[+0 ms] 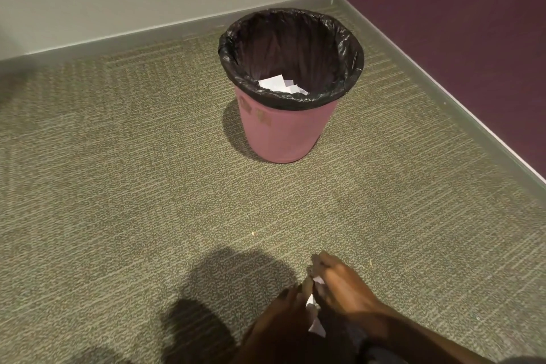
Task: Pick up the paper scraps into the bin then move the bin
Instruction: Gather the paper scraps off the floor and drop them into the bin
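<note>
A: Where's the paper?

B: Both hands, left (283,313) and right (345,289), are cupped together low over the carpet (118,186), each grip closed on white scraps (316,326) between them. The bin (291,86) stands well apart, near the corner.

A: Risk?

B: I'd say a loose scrap could slip through the fingers on the way, or miss the rim.

A: Counts?

B: One bin, one black liner (348,47), a few scraps (277,84) already inside. Held ones I can't count. One tiny crumb (253,234) on the carpet.
</note>
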Demonstrator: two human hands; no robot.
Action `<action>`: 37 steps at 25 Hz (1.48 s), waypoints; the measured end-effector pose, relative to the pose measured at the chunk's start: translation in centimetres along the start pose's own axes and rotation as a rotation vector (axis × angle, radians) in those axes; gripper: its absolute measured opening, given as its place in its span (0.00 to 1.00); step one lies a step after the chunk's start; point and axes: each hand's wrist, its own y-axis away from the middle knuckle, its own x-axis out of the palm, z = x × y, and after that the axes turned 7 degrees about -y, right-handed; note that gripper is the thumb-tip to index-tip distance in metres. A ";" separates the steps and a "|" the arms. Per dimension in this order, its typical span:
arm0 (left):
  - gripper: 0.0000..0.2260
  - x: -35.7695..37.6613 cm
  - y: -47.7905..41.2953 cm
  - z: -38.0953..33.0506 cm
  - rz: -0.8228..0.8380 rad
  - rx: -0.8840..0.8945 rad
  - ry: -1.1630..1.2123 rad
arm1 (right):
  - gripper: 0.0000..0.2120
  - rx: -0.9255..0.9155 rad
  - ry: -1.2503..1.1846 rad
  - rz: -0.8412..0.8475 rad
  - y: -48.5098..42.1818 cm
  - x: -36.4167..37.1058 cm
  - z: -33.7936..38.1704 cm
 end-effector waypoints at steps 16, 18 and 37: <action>0.10 -0.2 -2.4 2.3 0.320 -0.011 -0.039 | 0.06 0.055 -0.335 -0.311 -1.5 -6.9 1.4; 0.07 -2.1 -3.1 3.1 0.187 -0.106 0.141 | 0.04 0.093 -0.395 -0.351 -1.8 -8.4 1.5; 0.13 -33.4 -20.6 7.6 -0.665 -0.522 0.358 | 0.17 0.097 -0.526 -0.775 -15.0 -31.6 4.4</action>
